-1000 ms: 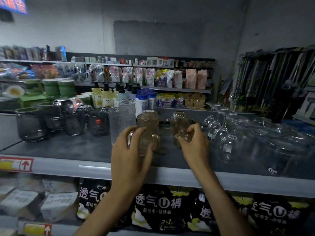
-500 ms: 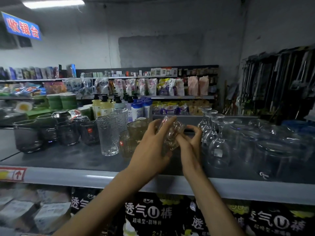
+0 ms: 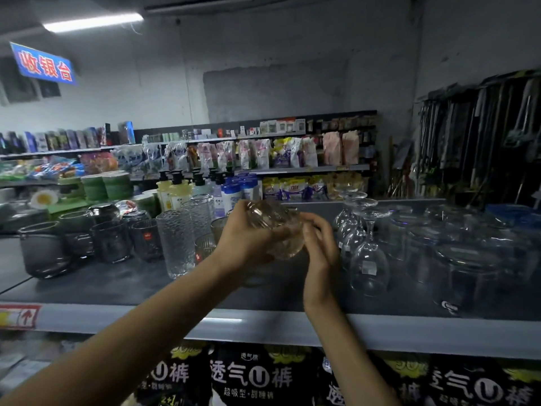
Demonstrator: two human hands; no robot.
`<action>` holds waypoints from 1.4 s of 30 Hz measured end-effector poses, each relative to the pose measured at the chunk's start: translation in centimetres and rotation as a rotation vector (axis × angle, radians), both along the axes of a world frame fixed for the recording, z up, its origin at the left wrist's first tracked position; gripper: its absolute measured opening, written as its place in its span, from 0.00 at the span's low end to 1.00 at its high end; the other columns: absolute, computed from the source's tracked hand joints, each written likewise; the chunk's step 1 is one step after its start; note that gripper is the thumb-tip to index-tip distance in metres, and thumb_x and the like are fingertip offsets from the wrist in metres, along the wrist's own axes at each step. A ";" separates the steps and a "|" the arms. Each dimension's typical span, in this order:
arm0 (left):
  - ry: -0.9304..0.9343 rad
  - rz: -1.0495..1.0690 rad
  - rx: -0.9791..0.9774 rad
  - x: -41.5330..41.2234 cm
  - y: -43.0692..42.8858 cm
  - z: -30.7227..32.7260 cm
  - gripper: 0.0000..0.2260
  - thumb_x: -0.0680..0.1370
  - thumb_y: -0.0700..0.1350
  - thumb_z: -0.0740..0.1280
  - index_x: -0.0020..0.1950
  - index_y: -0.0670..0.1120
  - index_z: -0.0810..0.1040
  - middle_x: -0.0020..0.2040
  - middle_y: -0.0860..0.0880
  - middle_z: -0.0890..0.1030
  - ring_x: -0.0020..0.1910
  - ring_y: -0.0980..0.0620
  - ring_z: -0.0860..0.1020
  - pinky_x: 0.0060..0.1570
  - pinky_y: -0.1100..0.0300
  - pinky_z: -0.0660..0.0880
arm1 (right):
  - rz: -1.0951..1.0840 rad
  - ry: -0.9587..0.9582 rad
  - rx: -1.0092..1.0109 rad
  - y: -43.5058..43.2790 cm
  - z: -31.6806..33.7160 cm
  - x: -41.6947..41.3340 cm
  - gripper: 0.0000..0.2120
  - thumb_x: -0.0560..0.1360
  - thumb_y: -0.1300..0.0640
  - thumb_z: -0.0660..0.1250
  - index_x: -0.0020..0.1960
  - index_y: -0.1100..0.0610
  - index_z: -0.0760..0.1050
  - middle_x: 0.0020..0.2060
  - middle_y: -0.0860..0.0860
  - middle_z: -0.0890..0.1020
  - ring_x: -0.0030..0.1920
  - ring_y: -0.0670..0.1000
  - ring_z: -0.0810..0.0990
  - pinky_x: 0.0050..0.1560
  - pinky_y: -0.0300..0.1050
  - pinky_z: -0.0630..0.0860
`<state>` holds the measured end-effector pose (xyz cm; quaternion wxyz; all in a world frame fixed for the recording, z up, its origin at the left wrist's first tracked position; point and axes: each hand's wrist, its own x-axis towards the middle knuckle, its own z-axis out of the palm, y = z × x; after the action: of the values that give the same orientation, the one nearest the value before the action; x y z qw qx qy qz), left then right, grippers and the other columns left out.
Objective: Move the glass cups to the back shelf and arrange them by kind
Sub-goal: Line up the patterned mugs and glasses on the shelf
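Hands both on one ribbed glass cup [image 3: 273, 231], lifted above shelf [image 3: 117, 284]: left hand [image 3: 246, 244] wraps its side, right hand [image 3: 319, 244] steadies far end. Cup tilted, long axis roughly sideways; wine glasses [image 3: 369, 256] just right, tumblers [image 3: 178, 244] left.

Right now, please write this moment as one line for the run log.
left hand: holds clear textured cup, lifted, tilted | right hand: touches the cup's right side | shelf: tall tumblers left, wine glasses right

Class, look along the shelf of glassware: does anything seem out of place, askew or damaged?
One thing stands out: a clear ribbed cup is off the shelf, tilted on its side between the left hand and right hand. No breakage or spill shows.
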<state>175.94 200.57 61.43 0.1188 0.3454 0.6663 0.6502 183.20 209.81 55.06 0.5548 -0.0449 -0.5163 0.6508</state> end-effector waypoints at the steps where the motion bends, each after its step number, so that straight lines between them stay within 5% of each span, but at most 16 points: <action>1: -0.111 -0.026 0.006 0.2 0.5 0.3 0.26 0.70 0.43 0.82 0.63 0.46 0.76 0.56 0.42 0.85 0.50 0.43 0.87 0.46 0.42 0.85 | -0.013 0.021 0.019 -0.4 0.0 0.1 0.14 0.82 0.57 0.64 0.67 0.60 0.74 0.55 0.51 0.84 0.55 0.46 0.83 0.51 0.37 0.78; 7: -0.609 -0.034 -0.031 1.2 3.1 -0.1 0.26 0.69 0.53 0.82 0.61 0.42 0.82 0.54 0.40 0.87 0.50 0.42 0.86 0.42 0.54 0.85 | -0.007 0.021 -0.023 -0.3 0.3 0.7 0.26 0.77 0.59 0.68 0.74 0.56 0.68 0.61 0.50 0.80 0.53 0.38 0.82 0.51 0.32 0.77; 10: -0.750 -0.087 -0.073 1.8 4.0 -0.4 0.22 0.74 0.56 0.77 0.60 0.41 0.83 0.52 0.41 0.87 0.40 0.45 0.86 0.32 0.57 0.81 | -0.040 -0.103 -0.033 0.2 -0.2 0.3 0.30 0.80 0.64 0.69 0.77 0.49 0.63 0.63 0.51 0.78 0.53 0.40 0.81 0.47 0.31 0.78; 12: -0.769 -0.109 -0.085 1.5 4.5 -0.9 0.22 0.79 0.58 0.71 0.63 0.42 0.82 0.48 0.42 0.87 0.38 0.43 0.86 0.34 0.56 0.79 | -0.104 -0.183 -0.046 0.6 -0.4 -0.1 0.31 0.80 0.59 0.70 0.77 0.46 0.62 0.67 0.52 0.76 0.60 0.46 0.79 0.50 0.32 0.76; 15: -0.653 -0.025 -0.090 0.8 5.0 -2.0 0.18 0.82 0.53 0.67 0.64 0.41 0.79 0.47 0.40 0.83 0.43 0.42 0.83 0.40 0.52 0.79 | -0.152 -0.255 -0.112 0.9 -0.4 -0.6 0.34 0.79 0.55 0.72 0.79 0.45 0.60 0.71 0.50 0.72 0.65 0.51 0.76 0.56 0.41 0.76; 18: -0.430 0.054 -0.112 0.6 5.0 -3.1 0.09 0.82 0.43 0.66 0.55 0.37 0.81 0.38 0.42 0.82 0.37 0.45 0.82 0.36 0.55 0.78 | -0.221 -0.320 -0.132 1.1 -0.5 -1.1 0.37 0.77 0.52 0.74 0.80 0.45 0.59 0.74 0.50 0.70 0.68 0.52 0.74 0.64 0.51 0.77; 22: -0.129 0.180 -0.177 -0.1 5.1 -5.3 0.12 0.78 0.42 0.69 0.36 0.40 0.81 0.30 0.46 0.81 0.34 0.45 0.80 0.35 0.56 0.75 | -0.271 -0.390 -0.106 1.2 -0.1 -1.3 0.37 0.77 0.55 0.74 0.81 0.51 0.59 0.73 0.51 0.71 0.68 0.49 0.73 0.61 0.42 0.73; 26: 0.122 0.319 -0.269 -0.8 5.3 -6.8 0.17 0.77 0.50 0.71 0.60 0.41 0.75 0.55 0.42 0.81 0.53 0.42 0.81 0.49 0.52 0.78 | -0.309 -0.513 -0.021 1.7 0.1 -1.6 0.39 0.75 0.57 0.75 0.81 0.54 0.59 0.73 0.52 0.70 0.72 0.53 0.71 0.69 0.48 0.71; 29: 0.230 0.311 -0.304 -0.8 5.3 -7.0 0.11 0.80 0.45 0.69 0.62 0.44 0.77 0.55 0.46 0.82 0.51 0.48 0.80 0.43 0.58 0.74 | -0.291 -0.632 0.046 2.7 0.5 -2.2 0.41 0.74 0.58 0.76 0.81 0.55 0.58 0.74 0.53 0.70 0.74 0.56 0.70 0.73 0.53 0.69; 33: 0.147 0.325 -0.317 -0.8 5.6 -6.5 0.10 0.82 0.46 0.67 0.60 0.44 0.79 0.56 0.44 0.84 0.50 0.47 0.80 0.49 0.55 0.75 | -0.224 -0.715 0.039 4.1 1.4 -2.5 0.41 0.69 0.57 0.81 0.76 0.55 0.63 0.68 0.54 0.76 0.61 0.55 0.78 0.59 0.57 0.81; 37: -0.031 0.309 -0.176 -0.5 5.4 -6.1 0.10 0.79 0.43 0.71 0.60 0.43 0.78 0.53 0.46 0.84 0.45 0.51 0.81 0.41 0.59 0.78 | -0.147 -0.724 0.039 4.3 2.0 -2.2 0.36 0.69 0.58 0.81 0.72 0.57 0.67 0.59 0.52 0.77 0.52 0.52 0.77 0.29 0.34 0.75; 42: -0.085 0.288 -0.079 -1.0 5.0 -7.1 0.25 0.71 0.42 0.72 0.67 0.46 0.73 0.61 0.42 0.81 0.56 0.42 0.82 0.59 0.43 0.81 | -0.178 -0.741 0.018 4.8 1.2 -2.8 0.14 0.73 0.63 0.69 0.56 0.54 0.71 0.52 0.54 0.81 0.47 0.53 0.79 0.42 0.43 0.72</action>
<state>174.93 205.58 54.34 0.0658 0.2138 0.7282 0.6479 180.45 214.60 56.25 0.3852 -0.3170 -0.6818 0.5350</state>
